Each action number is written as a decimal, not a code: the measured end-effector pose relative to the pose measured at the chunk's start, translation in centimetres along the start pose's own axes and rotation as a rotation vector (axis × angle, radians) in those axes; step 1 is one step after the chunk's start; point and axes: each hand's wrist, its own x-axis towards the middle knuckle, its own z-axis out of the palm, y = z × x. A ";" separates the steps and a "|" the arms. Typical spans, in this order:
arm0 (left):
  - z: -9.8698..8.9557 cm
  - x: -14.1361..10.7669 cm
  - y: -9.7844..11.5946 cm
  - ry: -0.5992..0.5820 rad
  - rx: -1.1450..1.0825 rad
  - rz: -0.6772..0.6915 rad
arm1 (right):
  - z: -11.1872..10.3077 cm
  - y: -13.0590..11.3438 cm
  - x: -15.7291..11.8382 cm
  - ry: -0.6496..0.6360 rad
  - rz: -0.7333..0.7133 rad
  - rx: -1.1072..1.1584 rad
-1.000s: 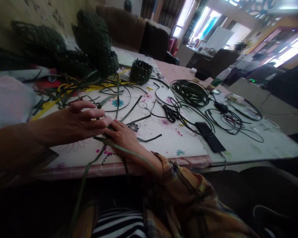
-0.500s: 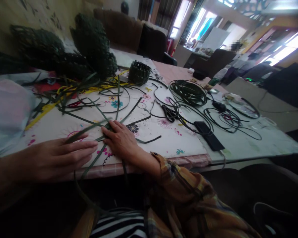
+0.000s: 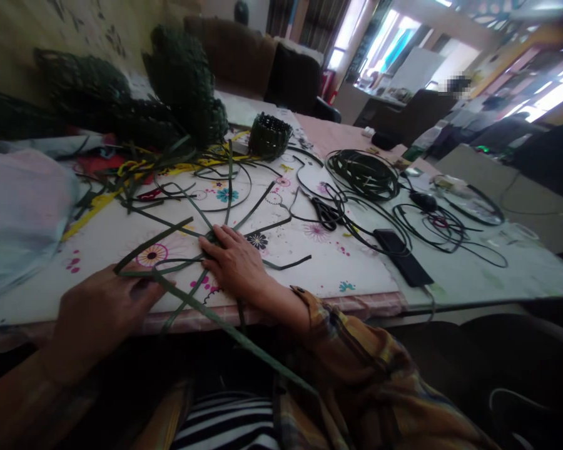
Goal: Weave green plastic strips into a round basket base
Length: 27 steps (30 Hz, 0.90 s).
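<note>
Dark green weaving strips (image 3: 253, 204) cross on the printed tablecloth and spread out like spokes. Over their crossing, my right hand (image 3: 234, 259) lies flat with fingers apart, pressing them to the table; the crossing is mostly hidden under the fingertips. My left hand (image 3: 106, 303), to the left near the table's front edge, is closed with thumb and fingers around a green strip. That long green strip (image 3: 234, 334) bends at the left hand and runs down to the right, past the table edge and over the lap.
Behind stand a small woven basket (image 3: 269, 134) and larger dark woven pieces (image 3: 182, 87). Black scissors (image 3: 327, 214), a coil of strip (image 3: 363, 174) and a black phone-like slab (image 3: 402, 257) lie to the right. A plastic bag (image 3: 23, 219) sits at left.
My left hand has moved left and down, and its fingers have closed on a strip. The long strip now slants across the lap toward the right. My right hand stays on the crossing.
</note>
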 end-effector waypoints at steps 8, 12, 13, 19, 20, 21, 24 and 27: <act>-0.1 4.5 2.5 -0.095 -0.420 -0.135 | 0.0 0.2 0.0 0.002 -0.016 0.011; -0.7 5.3 4.1 -0.034 -0.491 -0.067 | 0.2 0.3 0.0 0.022 -0.025 0.020; -0.5 5.2 4.4 0.015 -0.454 -0.019 | 0.2 0.4 0.0 0.022 -0.024 0.022; 2.0 4.3 4.3 0.224 -0.400 0.219 | 0.3 0.4 0.1 0.027 -0.028 -0.010; 2.3 4.1 4.0 0.225 -0.439 0.212 | 0.3 0.4 0.1 0.025 -0.032 -0.015; 2.4 3.9 3.8 0.222 -0.485 0.193 | 0.3 0.4 0.1 0.023 -0.036 -0.018; 2.4 3.9 3.1 0.160 -0.606 0.076 | 0.3 0.4 0.0 0.028 -0.037 -0.017; 2.2 4.7 2.6 0.034 -0.649 -0.100 | 0.3 0.4 0.0 0.040 -0.029 -0.012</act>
